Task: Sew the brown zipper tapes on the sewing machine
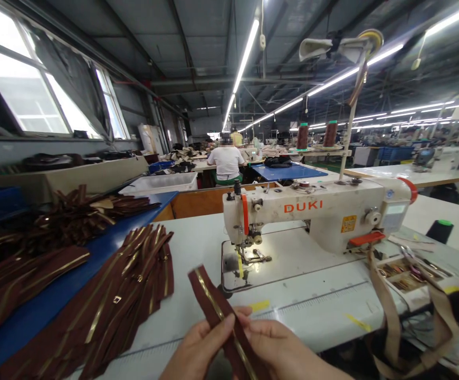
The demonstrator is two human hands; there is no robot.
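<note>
A brown zipper strip with shiny gold teeth is held up over the front edge of the white sewing table. My left hand pinches it from the left, thumb on top. From the right, my right hand grips the same strip with its fingers closed at the edge. The strip's upper end points up and left, near the DUKI sewing machine; its lower end runs out of the picture. Left of my hands lies a pile of similar brown zipper strips.
More brown strips lie on a blue surface at the left. A parts tray and hanging beige straps are at the right. Ahead, a person in a white shirt sits facing away.
</note>
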